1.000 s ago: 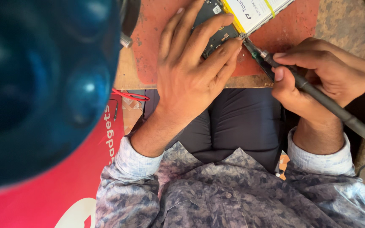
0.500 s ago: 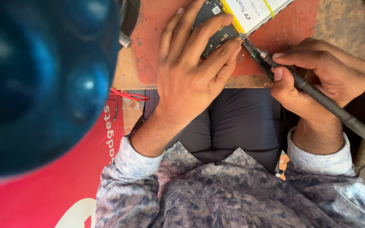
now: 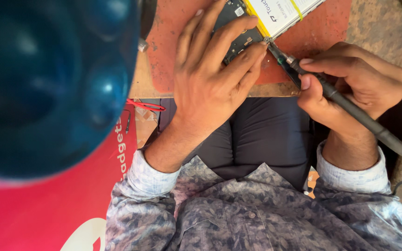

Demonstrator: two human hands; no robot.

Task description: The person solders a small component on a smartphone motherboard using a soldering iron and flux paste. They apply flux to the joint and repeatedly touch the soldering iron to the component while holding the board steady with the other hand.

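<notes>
I am pinning the opened phone (image 3: 238, 35) under my flat left hand (image 3: 210, 79) while my right hand (image 3: 350, 88), clamped on the soldering iron (image 3: 331, 93), is angling its tip up-left into the phone's near edge.

A white rectangular label (image 3: 282, 11) edged with yellow lies at top; a red sign (image 3: 47, 214) fills lower left.

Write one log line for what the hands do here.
left hand: pressing opened phone | right hand: gripping black soldering iron, tip at phone edge | surface: red mat
</notes>
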